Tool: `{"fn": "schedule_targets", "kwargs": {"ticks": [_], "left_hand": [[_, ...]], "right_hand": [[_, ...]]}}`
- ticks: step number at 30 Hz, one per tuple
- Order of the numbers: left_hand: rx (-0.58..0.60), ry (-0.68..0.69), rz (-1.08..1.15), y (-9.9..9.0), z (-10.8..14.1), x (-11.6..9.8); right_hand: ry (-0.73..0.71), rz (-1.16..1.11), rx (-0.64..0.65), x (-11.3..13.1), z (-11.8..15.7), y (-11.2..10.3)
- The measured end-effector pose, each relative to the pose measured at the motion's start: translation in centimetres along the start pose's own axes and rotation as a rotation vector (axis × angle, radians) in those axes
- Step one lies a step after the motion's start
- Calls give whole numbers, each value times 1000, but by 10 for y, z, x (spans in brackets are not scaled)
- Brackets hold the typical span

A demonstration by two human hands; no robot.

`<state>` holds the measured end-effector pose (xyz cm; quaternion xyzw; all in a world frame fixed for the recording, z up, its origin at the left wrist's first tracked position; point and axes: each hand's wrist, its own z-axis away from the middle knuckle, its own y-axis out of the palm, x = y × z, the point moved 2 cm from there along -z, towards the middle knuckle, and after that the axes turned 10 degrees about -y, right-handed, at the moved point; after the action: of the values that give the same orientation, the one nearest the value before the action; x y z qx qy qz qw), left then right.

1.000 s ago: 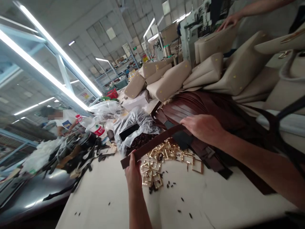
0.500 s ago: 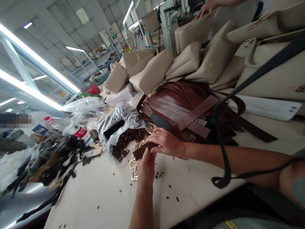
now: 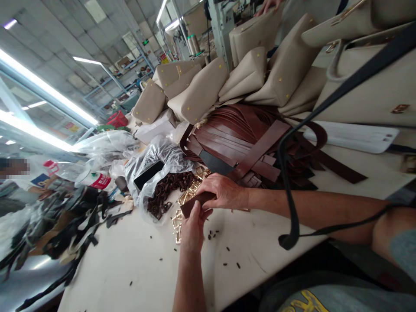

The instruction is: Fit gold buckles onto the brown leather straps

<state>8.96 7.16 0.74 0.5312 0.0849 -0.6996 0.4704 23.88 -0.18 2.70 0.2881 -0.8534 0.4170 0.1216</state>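
Between my two hands is a dark brown leather strap (image 3: 191, 207), held above the table. My left hand (image 3: 194, 223) pinches it from below with the thumb on top. My right hand (image 3: 224, 191) grips its other end, the fingers curled over it. Beneath and behind the strap lie several gold metal buckles (image 3: 191, 193). Just left of them, small brown leather loops (image 3: 167, 190) spill from a clear plastic bag (image 3: 139, 195). Behind my right hand spreads a heap of reddish-brown leather straps (image 3: 227, 138).
Beige handbags (image 3: 198, 95) line the back of the table (image 3: 130, 255). A black strap (image 3: 289, 195) hangs across the right side, in front of my right forearm. A phone (image 3: 148, 174) rests on the bag. Dark scraps (image 3: 81, 216) lie left; a co-worker's hand (image 3: 268, 6) touches a far handbag.
The view has shifted slightly, so the scene sits a little further left and higher. My right fingers have curled in more over the strap; both hands stay on it.
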Motion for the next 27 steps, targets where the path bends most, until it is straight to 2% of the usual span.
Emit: {"fn": "schedule_targets", "kwargs": {"ticks": [3, 5, 11, 17, 23, 27], "left_hand": [[-111, 15, -36, -11, -1, -9], [-134, 14, -48, -13, -1, -11], [-63, 13, -19, -6, 3, -10], [34, 53, -85, -6, 6, -13], [-16, 61, -72, -17, 3, -12], [-34, 108, -144, -19, 4, -15]], "right_hand": [[15, 4, 5, 1, 1, -2], [-10, 3, 3, 0, 2, -1], [-113, -19, -36, 2, 6, 1], [-124, -41, -36, 9, 3, 0], [-224, 119, -2, 13, 3, 1], [-217, 206, 42, 15, 3, 0]]}}
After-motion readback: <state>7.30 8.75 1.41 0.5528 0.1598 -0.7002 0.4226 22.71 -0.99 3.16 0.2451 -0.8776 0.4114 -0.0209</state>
